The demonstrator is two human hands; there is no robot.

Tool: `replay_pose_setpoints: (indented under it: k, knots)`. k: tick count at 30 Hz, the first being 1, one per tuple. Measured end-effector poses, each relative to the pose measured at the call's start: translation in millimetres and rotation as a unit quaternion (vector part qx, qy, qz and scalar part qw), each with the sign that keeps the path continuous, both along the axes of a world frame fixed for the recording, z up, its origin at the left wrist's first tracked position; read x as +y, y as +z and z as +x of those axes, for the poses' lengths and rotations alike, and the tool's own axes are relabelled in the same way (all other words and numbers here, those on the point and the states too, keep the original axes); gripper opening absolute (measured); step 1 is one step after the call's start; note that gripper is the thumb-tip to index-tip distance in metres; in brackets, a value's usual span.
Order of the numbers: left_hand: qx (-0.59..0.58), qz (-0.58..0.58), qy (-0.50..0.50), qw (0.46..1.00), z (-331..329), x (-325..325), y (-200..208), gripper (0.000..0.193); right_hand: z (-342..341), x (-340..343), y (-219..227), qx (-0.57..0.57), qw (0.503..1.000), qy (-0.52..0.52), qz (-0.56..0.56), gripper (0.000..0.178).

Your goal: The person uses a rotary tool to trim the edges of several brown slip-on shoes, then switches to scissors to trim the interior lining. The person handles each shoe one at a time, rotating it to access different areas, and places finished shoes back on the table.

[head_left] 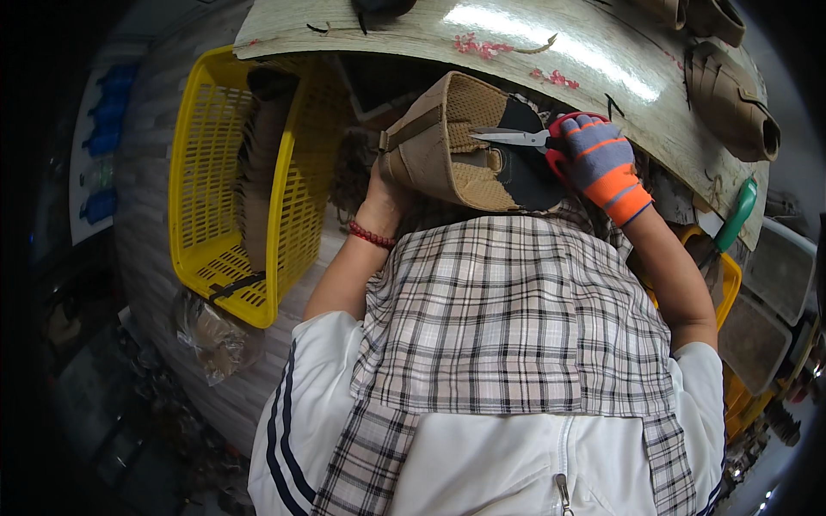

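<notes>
A tan shoe upper (422,153) with a mesh lining and a dark inner part is held in front of my lap, its opening turned to the right. My bare left hand (385,196) grips its left end from below; most of the fingers are hidden behind it. In an orange and grey glove, my right hand (602,163) is closed round the red handles of a pair of scissors (514,138). The blades point left, slightly parted, over the lining inside the upper. Whether they touch it I cannot tell.
The worktable's edge (387,33) runs just beyond the upper, with red and dark scraps on top. More brown uppers (731,107) lie at its right end, near a green-handled tool (742,206). On the left stands a yellow basket (280,215) holding stacked brown pieces, beside a clear plastic bag (215,340).
</notes>
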State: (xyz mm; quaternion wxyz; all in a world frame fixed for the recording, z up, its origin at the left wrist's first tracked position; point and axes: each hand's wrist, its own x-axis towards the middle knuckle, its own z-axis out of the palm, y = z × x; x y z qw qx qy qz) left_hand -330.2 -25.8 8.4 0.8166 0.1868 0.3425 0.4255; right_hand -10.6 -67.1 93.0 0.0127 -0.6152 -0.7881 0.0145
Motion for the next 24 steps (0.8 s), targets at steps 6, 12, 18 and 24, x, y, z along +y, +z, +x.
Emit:
replay_pose_setpoints:
  k: [6,12,18,24]
  knots:
    - [-0.008,-0.035,0.022,0.999,14,4,11,0.047,26,-10,8,0.073,0.995,-0.060,0.012,0.032]
    - [0.017,0.007,0.012,1.000,18,12,16,0.048,-16,13,40,0.060,0.998,0.025,0.025,0.034]
    - [0.076,0.070,-0.014,0.995,20,10,27,0.049,-36,28,34,0.042,0.996,0.056,0.051,0.029]
    - [0.007,-0.019,-0.003,1.000,23,12,23,0.047,-23,22,33,0.055,0.998,-0.012,0.006,0.028]
